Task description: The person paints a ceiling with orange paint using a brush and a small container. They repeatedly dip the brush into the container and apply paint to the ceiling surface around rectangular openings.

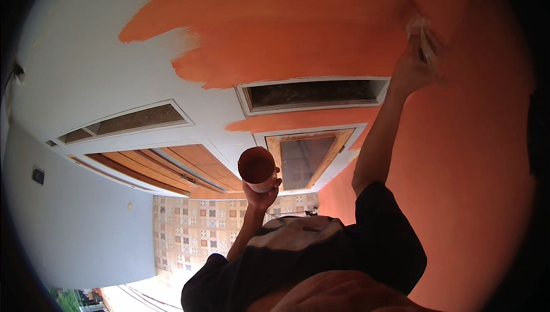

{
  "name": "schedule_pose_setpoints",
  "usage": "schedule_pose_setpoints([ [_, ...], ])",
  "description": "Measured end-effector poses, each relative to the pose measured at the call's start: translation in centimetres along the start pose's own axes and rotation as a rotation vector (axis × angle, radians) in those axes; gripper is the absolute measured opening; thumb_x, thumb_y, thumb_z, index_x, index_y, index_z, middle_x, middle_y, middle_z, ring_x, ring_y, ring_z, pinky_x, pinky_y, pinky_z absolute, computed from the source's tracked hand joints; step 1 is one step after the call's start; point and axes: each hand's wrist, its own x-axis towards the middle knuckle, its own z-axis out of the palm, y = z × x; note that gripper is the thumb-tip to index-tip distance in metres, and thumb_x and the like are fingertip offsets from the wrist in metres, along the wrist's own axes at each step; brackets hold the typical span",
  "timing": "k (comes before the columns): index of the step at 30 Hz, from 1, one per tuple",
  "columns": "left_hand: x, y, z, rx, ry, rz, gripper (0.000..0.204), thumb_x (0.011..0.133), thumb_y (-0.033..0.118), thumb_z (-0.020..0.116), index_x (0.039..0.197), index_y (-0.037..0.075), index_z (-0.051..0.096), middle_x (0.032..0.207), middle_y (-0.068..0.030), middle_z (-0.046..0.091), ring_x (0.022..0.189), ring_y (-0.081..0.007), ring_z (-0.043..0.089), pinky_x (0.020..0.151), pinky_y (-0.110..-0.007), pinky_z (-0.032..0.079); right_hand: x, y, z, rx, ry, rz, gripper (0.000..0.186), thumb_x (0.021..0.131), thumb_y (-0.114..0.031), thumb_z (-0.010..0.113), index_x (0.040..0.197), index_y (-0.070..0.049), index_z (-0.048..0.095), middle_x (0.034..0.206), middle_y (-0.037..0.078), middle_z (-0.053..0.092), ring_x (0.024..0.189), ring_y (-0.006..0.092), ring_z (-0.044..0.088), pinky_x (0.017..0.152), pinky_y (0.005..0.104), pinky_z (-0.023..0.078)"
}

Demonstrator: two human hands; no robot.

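My left hand [261,193] grips a round container [262,181] with reddish-orange paint inside, held low in front of my body. My right hand [417,65] is raised at the upper right against the orange-painted wall [298,20], closed around a pale, streaky object [421,31] that is too blurred to make out. The orange coat ends in ragged strokes beside the white wall [86,37]. Part of the orange runs between a long framed vent opening [309,93] and a wood-framed window [303,163].
A second narrow opening [129,120] sits at the left above wooden double doors [160,169]. A pale side wall [74,214] carries a dark switch plate [38,175]. Patterned tiles [177,226] lie below the doors, with bright daylight and foliage at the lower left.
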Motion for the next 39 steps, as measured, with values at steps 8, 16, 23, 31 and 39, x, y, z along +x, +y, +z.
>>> schedule_pose_setpoints([
  [8,-1.5,0.7,-0.3,0.009,0.018,0.044,0.068,0.092,0.057,0.051,0.142,0.011,0.048,0.123,-0.0159,0.056,0.087,-0.0282,0.056,0.058,-0.029,0.05,-11.4,-6.0,8.4,-0.006,-0.496,-0.364,0.039,0.076,0.001,0.072,0.115,-0.005,0.07,0.109,0.009,0.072,0.091,0.0246,0.07,0.077,0.0313,0.058],
  [16,-2.1,0.0,0.2,-0.041,-0.007,0.058,0.068,0.093,0.058,0.051,0.142,0.011,0.048,0.122,-0.0171,0.056,0.088,-0.0296,0.057,0.058,-0.031,0.051,-15.4,-10.5,13.3,0.495,-0.581,-0.232,0.024,0.081,0.006,0.074,0.103,-0.002,0.07,0.101,0.01,0.072,0.082,0.0191,0.071,0.068,0.0281,0.057],
  [23,-3.0,0.8,0.3,-0.039,-0.002,0.047,0.065,0.094,0.056,0.05,0.141,0.011,0.049,0.123,-0.018,0.056,0.087,-0.0308,0.058,0.058,-0.03,0.051,-5.3,-2.5,5.1,0.24,-0.208,0.08,0.019,0.088,-0.004,0.074,0.103,0.004,0.065,0.101,0.012,0.069,0.091,0.0165,0.068,0.078,0.0273,0.056],
  [31,-3.7,1.8,-0.2,-0.038,-0.012,0.083,0.063,0.095,0.056,0.049,0.14,0.012,0.049,0.124,-0.0193,0.057,0.087,-0.0313,0.058,0.058,-0.03,0.051,-7.0,-4.0,4.8,0.291,-0.183,-0.012,0.028,0.087,0.001,0.067,0.114,0.002,0.07,0.107,0.008,0.069,0.098,0.0227,0.068,0.08,0.0293,0.058],
  [39,-4.4,1.8,-0.1,-0.033,0.031,0.126,0.067,0.094,0.058,0.05,0.14,0.009,0.049,0.123,-0.02,0.058,0.086,-0.0292,0.06,0.055,-0.029,0.052,-20.0,-13.2,15.5,0.186,-0.59,-0.372,0.026,0.063,-0.001,0.076,0.08,-0.013,0.061,0.097,0.002,0.065,0.086,0.0252,0.066,0.059,0.0352,0.055],
])
